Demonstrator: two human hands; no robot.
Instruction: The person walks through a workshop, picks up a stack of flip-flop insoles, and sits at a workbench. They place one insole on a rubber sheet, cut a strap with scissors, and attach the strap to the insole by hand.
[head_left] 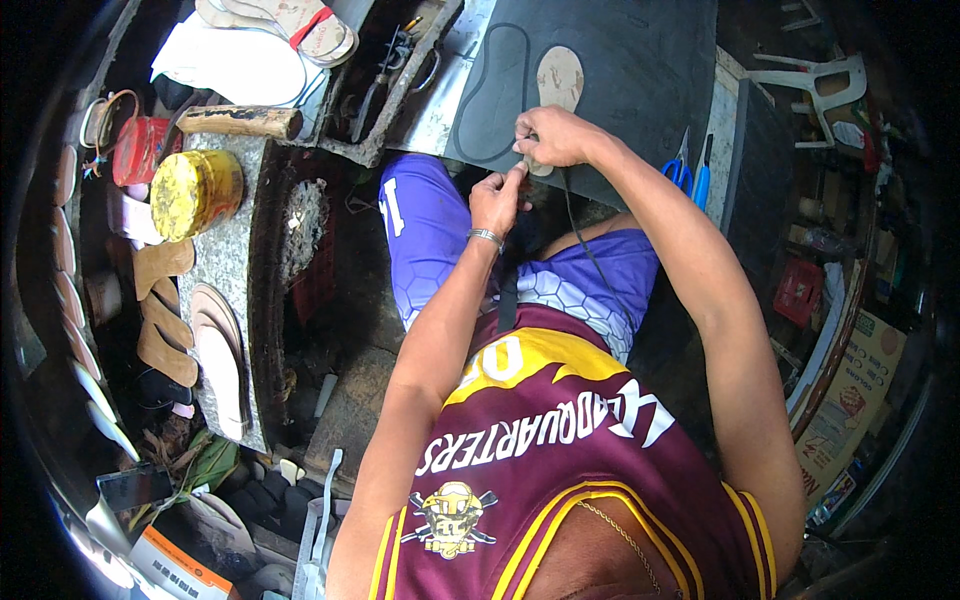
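A large black rubber sheet lies across my lap, with a sole-shaped outline cut into it on its left part. A tan sole-shaped pattern rests on the sheet. My right hand presses down on the near end of the pattern, fingers closed on it; whether it also holds a tool is hidden. My left hand, with a metal bracelet at the wrist, is just below it, fingers pinched at the sheet's near edge.
A stone block at left carries a yellow tin, a wooden-handled tool and sole cutouts. A red tin stands beyond. Blue-handled scissors lie at right. White plastic chair far right. More soles at top.
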